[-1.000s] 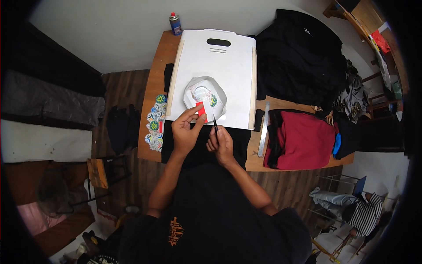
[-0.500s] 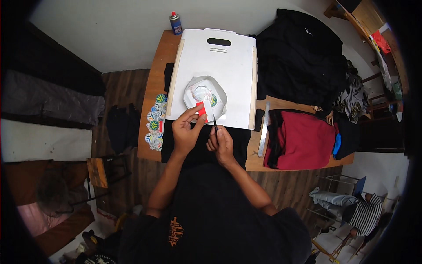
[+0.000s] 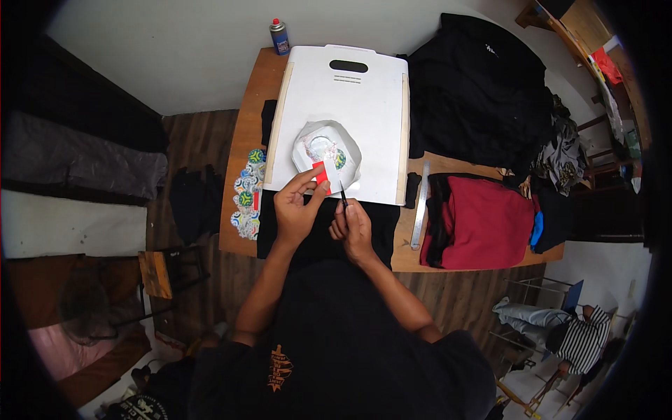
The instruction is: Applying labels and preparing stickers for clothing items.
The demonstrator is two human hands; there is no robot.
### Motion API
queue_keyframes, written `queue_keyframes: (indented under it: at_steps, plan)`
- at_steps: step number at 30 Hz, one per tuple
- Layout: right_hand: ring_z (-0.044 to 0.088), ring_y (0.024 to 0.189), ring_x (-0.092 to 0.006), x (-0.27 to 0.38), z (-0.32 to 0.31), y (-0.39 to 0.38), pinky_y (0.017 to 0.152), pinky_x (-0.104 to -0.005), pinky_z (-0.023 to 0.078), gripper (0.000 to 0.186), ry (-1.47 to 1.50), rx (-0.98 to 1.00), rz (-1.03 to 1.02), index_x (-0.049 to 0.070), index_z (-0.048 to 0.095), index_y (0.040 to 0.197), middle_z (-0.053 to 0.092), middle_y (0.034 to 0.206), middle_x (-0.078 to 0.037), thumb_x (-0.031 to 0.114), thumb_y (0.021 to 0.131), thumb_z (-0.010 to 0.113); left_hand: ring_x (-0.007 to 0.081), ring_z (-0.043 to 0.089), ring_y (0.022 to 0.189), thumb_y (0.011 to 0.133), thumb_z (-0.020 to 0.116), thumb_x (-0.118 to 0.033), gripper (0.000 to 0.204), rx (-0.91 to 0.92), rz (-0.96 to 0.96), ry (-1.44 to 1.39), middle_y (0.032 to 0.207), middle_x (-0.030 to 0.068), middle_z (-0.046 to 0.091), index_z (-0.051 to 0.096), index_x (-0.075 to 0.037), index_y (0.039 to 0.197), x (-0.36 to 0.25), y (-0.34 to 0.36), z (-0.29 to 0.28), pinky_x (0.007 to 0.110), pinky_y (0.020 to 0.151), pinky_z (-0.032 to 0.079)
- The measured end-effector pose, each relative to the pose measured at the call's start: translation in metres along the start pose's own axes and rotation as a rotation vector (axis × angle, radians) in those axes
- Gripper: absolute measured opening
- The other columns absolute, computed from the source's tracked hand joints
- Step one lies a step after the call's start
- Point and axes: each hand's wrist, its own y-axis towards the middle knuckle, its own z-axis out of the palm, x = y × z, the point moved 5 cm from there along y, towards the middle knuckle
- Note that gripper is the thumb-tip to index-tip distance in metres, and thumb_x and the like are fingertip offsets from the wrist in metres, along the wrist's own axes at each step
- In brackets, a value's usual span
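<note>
Between the thumb and fingers of my left hand (image 3: 295,213) is a small flat red-and-white piece (image 3: 331,172), held over the near rim of a shallow white tray (image 3: 353,145). My right hand (image 3: 355,231) is closed around a thin black pen-like tool (image 3: 344,196). Its fine tip points away from me, just right of the piece; I cannot tell whether it touches. Inside the tray lie a round green patterned sticker (image 3: 340,160) and some clear or whitish scraps. The tray rests on a large white board (image 3: 381,105) with a slot handle at its far end.
Several round patterned stickers (image 3: 245,185) lie along the table's left side. A spray can (image 3: 279,38) stands at the far left corner. On the right are a metal ruler (image 3: 421,210), folded maroon cloth (image 3: 486,220) and black garments (image 3: 476,84). A person in stripes (image 3: 588,341) is at lower right.
Both hands, the red-and-white piece and the tool stay nearly still. At lower left, a dark-clothed shape near the floor has shifted slightly.
</note>
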Motion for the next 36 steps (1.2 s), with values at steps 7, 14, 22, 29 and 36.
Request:
queue_keyframes:
  at_steps: [7,14,22,29,36]
  plan:
    - [0.021,0.043,-0.0069,0.0003,-0.0002,0.0003,0.044,-0.0247,0.022,0.030,-0.063,0.021,0.001,0.007,0.045,0.097,0.027,0.056,0.003,0.034,0.105,0.034,0.0116,0.062,0.090,0.086,0.064,0.008,0.033,-0.001,-0.005,-0.007,0.110,0.0135,0.065,0.059,0.010,0.119,0.0005,0.0001,-0.0005,0.023,0.080,0.051]
    - [0.021,0.043,-0.0069,-0.0016,-0.0020,-0.0001,0.044,-0.0250,0.022,0.031,-0.085,0.009,-0.006,0.007,0.045,0.096,0.027,0.056,0.003,0.034,0.105,0.034,0.0116,0.062,0.091,0.086,0.064,0.008,0.034,0.004,-0.002,-0.019,0.110,0.0133,0.065,0.059,0.009,0.120,0.0002,-0.0007,-0.0009,0.023,0.080,0.051]
    - [0.022,0.043,-0.0069,0.0012,-0.0002,-0.0013,0.044,-0.0249,0.022,0.034,-0.058,0.013,0.012,0.007,0.045,0.096,0.027,0.056,0.003,0.037,0.105,0.033,0.0118,0.062,0.091,0.086,0.064,0.008,0.033,0.012,-0.021,-0.027,0.109,0.0130,0.065,0.059,0.009,0.119,0.0018,-0.0001,-0.0005,0.023,0.081,0.051]
    - [0.022,0.043,-0.0072,0.0020,-0.0031,0.0011,0.044,-0.0250,0.022,0.033,-0.089,0.019,0.001,0.007,0.045,0.096,0.027,0.056,0.003,0.036,0.105,0.033,0.0095,0.062,0.090,0.087,0.064,0.006,0.034,0.017,-0.024,-0.014,0.111,0.0122,0.065,0.058,0.009,0.121,-0.0003,-0.0008,0.0031,0.022,0.083,0.050]
    - [0.022,0.043,-0.0074,0.0036,-0.0027,0.0005,0.044,-0.0251,0.022,0.031,-0.043,0.035,-0.006,0.007,0.045,0.097,0.027,0.056,0.003,0.034,0.105,0.033,0.0097,0.063,0.091,0.087,0.063,0.006,0.034,0.017,-0.020,-0.009,0.111,0.0124,0.065,0.058,0.009,0.121,-0.0004,-0.0008,0.0030,0.022,0.083,0.050]
